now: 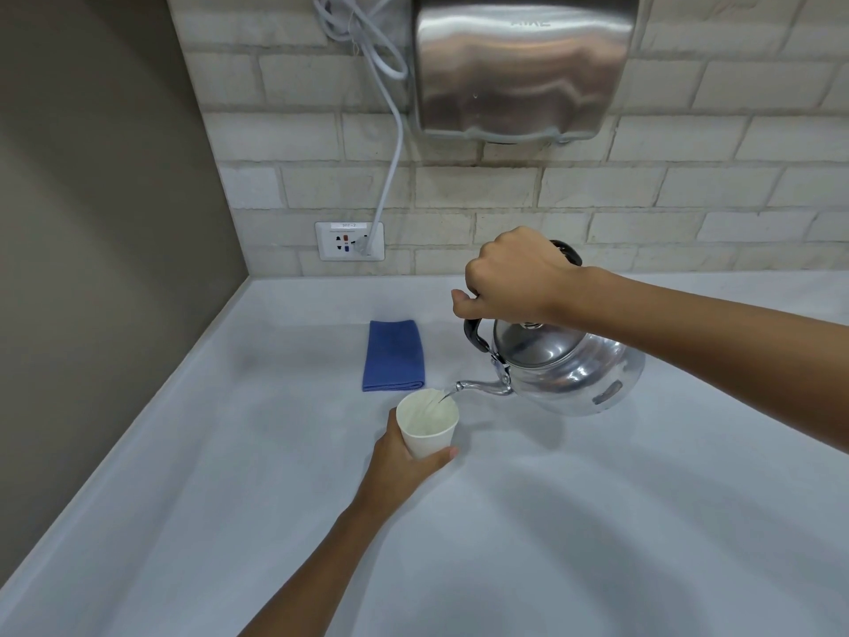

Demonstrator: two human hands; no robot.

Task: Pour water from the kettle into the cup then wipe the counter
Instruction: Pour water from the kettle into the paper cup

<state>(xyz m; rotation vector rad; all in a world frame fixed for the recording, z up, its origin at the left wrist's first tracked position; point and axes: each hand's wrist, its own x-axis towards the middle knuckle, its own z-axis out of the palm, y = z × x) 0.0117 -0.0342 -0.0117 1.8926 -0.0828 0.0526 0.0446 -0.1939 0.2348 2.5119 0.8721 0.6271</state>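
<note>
A shiny steel kettle (569,367) hangs tilted above the white counter (528,521), spout down to the left. My right hand (510,278) is closed around its black handle from above. A thin stream of water runs from the spout tip into a white paper cup (429,429). My left hand (402,466) grips the cup from below and behind. A folded blue cloth (393,355) lies flat on the counter just behind the cup, touched by neither hand.
A steel hand dryer (523,66) is fixed to the brick wall above the kettle. Its white cord (390,177) drops to a wall socket (349,241) near the counter's back left corner. A grey side wall (92,223) bounds the counter on the left.
</note>
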